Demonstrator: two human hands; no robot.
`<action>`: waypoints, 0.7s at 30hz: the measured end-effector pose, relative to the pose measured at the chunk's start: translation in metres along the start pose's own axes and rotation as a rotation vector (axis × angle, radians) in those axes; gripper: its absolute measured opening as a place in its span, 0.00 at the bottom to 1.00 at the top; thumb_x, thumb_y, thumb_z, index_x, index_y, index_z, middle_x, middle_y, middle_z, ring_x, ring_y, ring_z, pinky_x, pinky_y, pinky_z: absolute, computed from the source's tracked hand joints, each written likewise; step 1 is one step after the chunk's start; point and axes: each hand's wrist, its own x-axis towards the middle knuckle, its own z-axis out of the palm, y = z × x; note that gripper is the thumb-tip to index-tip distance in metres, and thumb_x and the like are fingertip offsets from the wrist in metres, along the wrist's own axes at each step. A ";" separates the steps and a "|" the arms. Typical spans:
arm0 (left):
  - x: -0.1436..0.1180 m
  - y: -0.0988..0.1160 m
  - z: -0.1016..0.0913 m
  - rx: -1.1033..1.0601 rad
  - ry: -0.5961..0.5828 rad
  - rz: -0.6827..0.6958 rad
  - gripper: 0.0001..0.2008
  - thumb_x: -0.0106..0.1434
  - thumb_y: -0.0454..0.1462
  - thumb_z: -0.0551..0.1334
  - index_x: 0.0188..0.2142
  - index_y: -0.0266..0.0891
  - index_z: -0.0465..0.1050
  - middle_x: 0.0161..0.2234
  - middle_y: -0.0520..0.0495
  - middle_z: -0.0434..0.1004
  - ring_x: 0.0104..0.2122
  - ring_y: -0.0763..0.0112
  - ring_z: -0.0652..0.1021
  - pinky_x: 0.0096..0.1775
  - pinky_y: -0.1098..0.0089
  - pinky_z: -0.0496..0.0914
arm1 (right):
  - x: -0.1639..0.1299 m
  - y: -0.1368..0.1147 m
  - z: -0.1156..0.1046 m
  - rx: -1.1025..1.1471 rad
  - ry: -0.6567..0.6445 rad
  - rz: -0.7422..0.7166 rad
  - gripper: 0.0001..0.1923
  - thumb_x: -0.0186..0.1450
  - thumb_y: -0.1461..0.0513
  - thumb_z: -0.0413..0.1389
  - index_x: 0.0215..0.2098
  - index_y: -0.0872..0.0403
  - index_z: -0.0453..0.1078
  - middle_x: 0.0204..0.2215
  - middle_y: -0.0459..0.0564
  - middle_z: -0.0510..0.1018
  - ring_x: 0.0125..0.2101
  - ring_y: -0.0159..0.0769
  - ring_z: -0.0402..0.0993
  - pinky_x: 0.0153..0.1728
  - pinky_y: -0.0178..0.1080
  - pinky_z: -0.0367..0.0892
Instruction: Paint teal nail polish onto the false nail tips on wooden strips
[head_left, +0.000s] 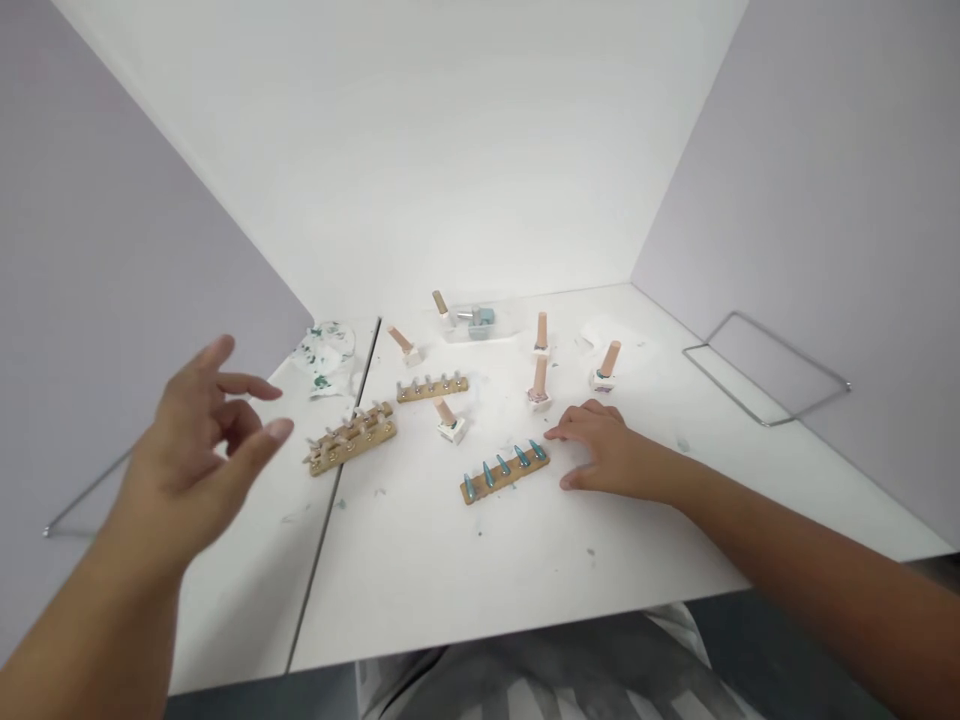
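Observation:
My left hand (206, 450) is raised above the left part of the table, fingers apart and curved, holding nothing. At the right end of a wooden strip (504, 477) carrying several teal false nails, my right hand (600, 448) rests low over the table. Its fingers are apart with nothing between them; whether a fingertip touches the strip I cannot tell. Two more wooden strips (352, 447) with pale nail tips lie side by side, left of centre. Behind the teal ones is another strip (433, 389) with clear or silvery tips.
Several nail polish bottles with peach caps, such as a front bottle (450, 428) and a right bottle (603, 379), stand about the table (450, 590). A clear tray (499, 325) is at the back. Stained tissue (328, 358) lies left. Wire legs (765, 368) flank the walls.

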 end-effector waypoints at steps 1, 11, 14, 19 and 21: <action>-0.016 0.004 0.001 -0.105 -0.041 0.063 0.41 0.60 0.46 0.63 0.68 0.65 0.44 0.44 0.49 0.70 0.23 0.77 0.65 0.23 0.72 0.67 | 0.004 -0.001 0.002 0.007 -0.005 -0.003 0.27 0.56 0.51 0.64 0.54 0.46 0.74 0.45 0.53 0.76 0.51 0.53 0.65 0.54 0.58 0.62; -0.130 -0.012 0.041 -0.170 -0.334 -0.064 0.33 0.67 0.41 0.57 0.67 0.64 0.47 0.47 0.44 0.69 0.30 0.68 0.70 0.31 0.66 0.74 | 0.018 -0.002 0.014 0.045 0.048 -0.047 0.13 0.58 0.52 0.65 0.41 0.45 0.80 0.37 0.49 0.76 0.46 0.48 0.65 0.55 0.60 0.56; -0.135 -0.016 0.048 -0.175 -0.339 -0.075 0.28 0.69 0.41 0.56 0.66 0.60 0.51 0.47 0.43 0.70 0.30 0.69 0.71 0.33 0.67 0.73 | 0.016 0.000 0.015 0.046 0.062 -0.092 0.10 0.58 0.54 0.65 0.37 0.48 0.79 0.35 0.49 0.76 0.44 0.47 0.66 0.53 0.59 0.58; -0.131 -0.017 0.050 -0.072 -0.393 0.027 0.25 0.68 0.44 0.58 0.63 0.54 0.58 0.46 0.45 0.75 0.29 0.69 0.73 0.33 0.69 0.72 | 0.011 0.007 0.019 0.067 0.119 -0.245 0.08 0.60 0.56 0.65 0.33 0.51 0.76 0.30 0.48 0.75 0.41 0.44 0.66 0.52 0.56 0.59; -0.130 -0.018 0.049 -0.057 -0.397 0.048 0.24 0.68 0.44 0.57 0.62 0.52 0.59 0.45 0.47 0.76 0.28 0.71 0.73 0.33 0.71 0.72 | 0.010 0.009 0.021 0.079 0.167 -0.315 0.07 0.60 0.57 0.64 0.32 0.51 0.74 0.28 0.48 0.74 0.39 0.43 0.66 0.49 0.54 0.62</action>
